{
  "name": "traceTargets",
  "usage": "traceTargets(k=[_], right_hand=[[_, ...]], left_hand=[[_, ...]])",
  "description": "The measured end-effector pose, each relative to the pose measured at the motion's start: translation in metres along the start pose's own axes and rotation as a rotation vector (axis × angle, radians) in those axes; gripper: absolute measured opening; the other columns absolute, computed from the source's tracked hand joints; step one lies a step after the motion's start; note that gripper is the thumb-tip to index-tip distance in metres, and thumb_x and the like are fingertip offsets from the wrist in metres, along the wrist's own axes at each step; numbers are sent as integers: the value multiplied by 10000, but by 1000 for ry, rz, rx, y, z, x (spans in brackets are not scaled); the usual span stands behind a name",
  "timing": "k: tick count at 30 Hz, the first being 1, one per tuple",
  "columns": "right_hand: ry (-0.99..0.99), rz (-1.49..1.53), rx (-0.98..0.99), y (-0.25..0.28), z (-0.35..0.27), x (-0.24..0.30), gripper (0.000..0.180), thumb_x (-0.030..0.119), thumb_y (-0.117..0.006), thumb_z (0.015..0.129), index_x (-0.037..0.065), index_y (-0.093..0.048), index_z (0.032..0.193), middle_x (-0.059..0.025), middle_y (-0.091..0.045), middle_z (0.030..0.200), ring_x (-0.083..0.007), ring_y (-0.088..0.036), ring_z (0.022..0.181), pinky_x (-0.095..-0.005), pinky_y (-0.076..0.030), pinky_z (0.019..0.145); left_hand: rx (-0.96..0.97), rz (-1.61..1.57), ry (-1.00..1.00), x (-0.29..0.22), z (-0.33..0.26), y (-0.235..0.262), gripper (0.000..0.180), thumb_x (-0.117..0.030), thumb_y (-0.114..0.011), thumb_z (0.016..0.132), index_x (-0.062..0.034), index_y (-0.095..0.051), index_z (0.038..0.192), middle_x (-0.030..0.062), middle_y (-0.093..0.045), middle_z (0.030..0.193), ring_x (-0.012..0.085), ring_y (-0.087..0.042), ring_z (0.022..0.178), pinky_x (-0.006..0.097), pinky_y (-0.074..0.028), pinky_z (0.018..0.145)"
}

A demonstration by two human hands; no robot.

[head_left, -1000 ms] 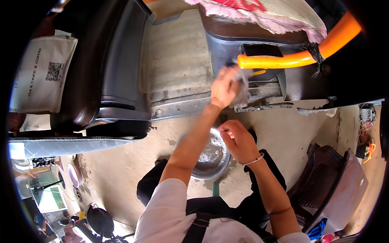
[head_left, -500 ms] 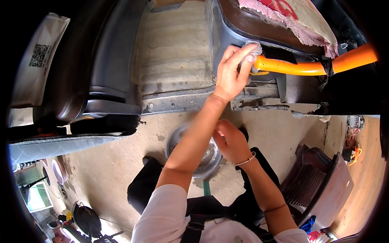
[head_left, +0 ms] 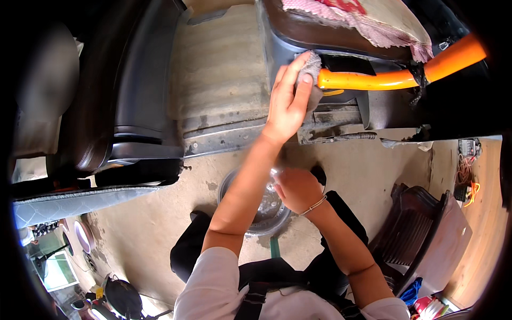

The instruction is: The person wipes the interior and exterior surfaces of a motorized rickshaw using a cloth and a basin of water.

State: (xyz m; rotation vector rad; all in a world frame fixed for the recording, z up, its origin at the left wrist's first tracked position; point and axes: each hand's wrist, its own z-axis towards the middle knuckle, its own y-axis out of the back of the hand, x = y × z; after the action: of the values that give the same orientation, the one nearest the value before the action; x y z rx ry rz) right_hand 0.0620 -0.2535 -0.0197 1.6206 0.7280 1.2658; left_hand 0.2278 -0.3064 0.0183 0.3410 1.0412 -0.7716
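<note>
My left hand point(head_left: 288, 101) is closed on a grey cloth point(head_left: 310, 68). It presses the cloth to the dark side of a vehicle seat base point(head_left: 277, 50), at the end of an orange tube point(head_left: 368, 80). My right hand point(head_left: 300, 189) hangs lower, above a round grey basin-like vessel point(head_left: 256, 231) on the floor. My left forearm crosses in front of that vessel and close to the right fingertips. Those fingers are blurred and partly hidden, so their grip is unclear.
A ribbed, dirty footwell floor point(head_left: 224, 64) lies between the dark panels. A brown seat point(head_left: 325, 32) carries a pink-edged cover point(head_left: 384, 26). Left is a light-blue quilted panel point(head_left: 80, 205). A dark slatted chair point(head_left: 408, 229) stands at right; a pan-like black object point(head_left: 122, 296) is lower left.
My left hand and the cloth have shifted a little left in the picture, as has the vehicle with the view. My right hand has turned and moved slightly lower and left.
</note>
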Motion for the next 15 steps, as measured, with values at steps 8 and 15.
traceTargets(k=[8,15], right_hand=[[40,21,73,-6,-12,-6,143,223,-633,784,104,-633,863,-53,-613,770,-233,-625,734,-387,-463,643],[-4,11,125,-7,-12,-9,151,199,-613,783,85,-633,879,-58,-645,841,-245,-639,796,-389,-477,679]], left_hand=[[198,220,95,23,-5,13,288,-165,-422,984,-39,-545,1212,125,-599,1134,228,-551,1061,317,-403,951],[295,553,-370,-103,17,-23,362,-138,-459,966,0,-494,1299,178,-593,1173,269,-561,1100,357,-400,974]])
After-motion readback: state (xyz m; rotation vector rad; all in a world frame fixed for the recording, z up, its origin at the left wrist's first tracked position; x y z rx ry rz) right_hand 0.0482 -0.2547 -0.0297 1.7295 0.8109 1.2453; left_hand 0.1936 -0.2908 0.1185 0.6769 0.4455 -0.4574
